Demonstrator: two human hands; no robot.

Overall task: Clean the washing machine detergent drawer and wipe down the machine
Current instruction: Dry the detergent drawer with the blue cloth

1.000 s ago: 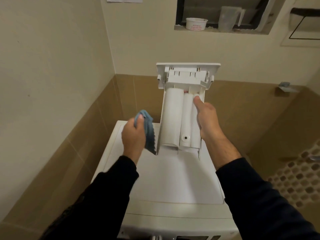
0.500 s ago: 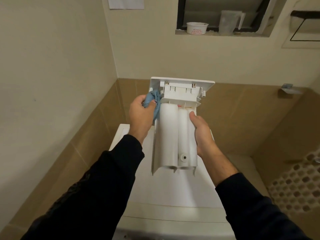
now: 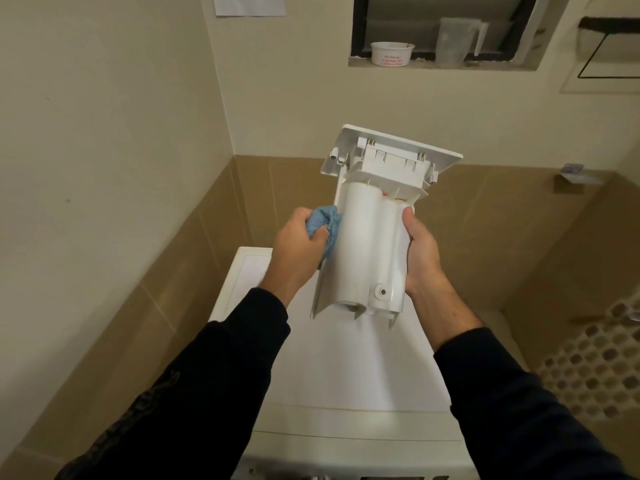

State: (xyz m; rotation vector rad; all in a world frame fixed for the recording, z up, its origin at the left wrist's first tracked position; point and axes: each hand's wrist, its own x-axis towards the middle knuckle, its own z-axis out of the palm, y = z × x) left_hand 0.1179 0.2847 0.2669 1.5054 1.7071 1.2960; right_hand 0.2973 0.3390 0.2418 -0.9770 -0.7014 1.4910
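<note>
The white detergent drawer is held up in the air, underside toward me, its front panel at the top and tilted to the right. My right hand grips its right edge. My left hand clutches a bunched blue cloth and presses it against the drawer's left side. Below both hands lies the white top of the washing machine.
Beige walls close in on the left and behind, tiled brown lower down. A recessed window ledge up high holds a white tub and a clear jug. A mosaic-tiled floor lies to the right.
The drawer has tipped so its top leans right. My left hand with the cloth slid down the drawer's left side from near the front panel to its middle.
</note>
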